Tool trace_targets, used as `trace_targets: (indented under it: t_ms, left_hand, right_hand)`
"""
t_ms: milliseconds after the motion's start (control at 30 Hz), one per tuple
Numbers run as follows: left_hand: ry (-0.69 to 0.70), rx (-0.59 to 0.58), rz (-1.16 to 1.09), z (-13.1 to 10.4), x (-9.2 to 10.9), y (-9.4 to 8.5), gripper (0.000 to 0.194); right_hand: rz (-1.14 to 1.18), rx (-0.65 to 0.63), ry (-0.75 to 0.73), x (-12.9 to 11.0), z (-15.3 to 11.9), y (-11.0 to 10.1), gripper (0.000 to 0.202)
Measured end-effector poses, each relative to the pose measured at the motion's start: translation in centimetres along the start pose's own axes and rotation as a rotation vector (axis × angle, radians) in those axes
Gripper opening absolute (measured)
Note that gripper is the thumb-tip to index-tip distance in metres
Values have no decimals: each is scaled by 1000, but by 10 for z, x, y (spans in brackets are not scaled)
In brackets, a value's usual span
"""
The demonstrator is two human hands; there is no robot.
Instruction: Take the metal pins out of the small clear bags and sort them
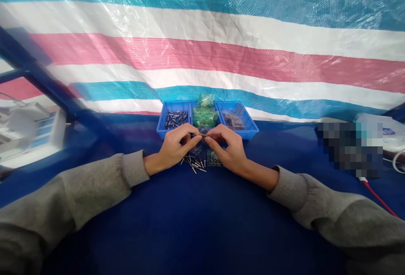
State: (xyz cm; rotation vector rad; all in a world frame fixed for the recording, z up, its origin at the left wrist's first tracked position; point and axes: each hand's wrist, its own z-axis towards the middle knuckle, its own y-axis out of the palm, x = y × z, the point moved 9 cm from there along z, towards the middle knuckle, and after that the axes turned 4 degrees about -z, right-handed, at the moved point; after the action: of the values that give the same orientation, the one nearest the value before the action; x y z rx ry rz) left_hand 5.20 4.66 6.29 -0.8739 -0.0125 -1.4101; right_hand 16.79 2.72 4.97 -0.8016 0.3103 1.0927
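Note:
My left hand point(179, 146) and my right hand point(229, 146) meet in front of the blue bins, each with thumb and forefinger pinched. Between their fingertips is a thin metal pin point(203, 136), small and partly hidden by the fingers. Loose metal pins point(195, 163), which look like blind rivets, lie scattered on the table below my left hand. A small clear bag of parts point(214, 159) lies beside them, partly behind my right hand.
Three blue bins stand in a row: a left bin point(161, 124) with loose pins, a middle one with green plastic bags point(205, 117), and a right bin point(253, 128) with clear bags. A striped tarp point(202, 51) hangs behind. At right are a white plastic bag point(387, 133) and a red cable point(379, 197).

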Motion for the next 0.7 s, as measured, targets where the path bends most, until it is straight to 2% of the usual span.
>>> trace_targets:
  t_ms: [100,367,567,700]
  left_hand:
    - [28,13,2,0,2,-1,12]
    - [-26,-38,-37,-1,-4,3,13]
    - [-10,-18,34,-1,-1,2,17]
    - [10,9,42,-1,2,-1,18]
  right_hand:
    - [0,8,-10,-1,-1,0,5]
    - [-31,-4,-9,0,0,0,7]
    - [0,-21,-17,-2,0,1,6]
    - [-18,10,-41,-4,0,-2,8]
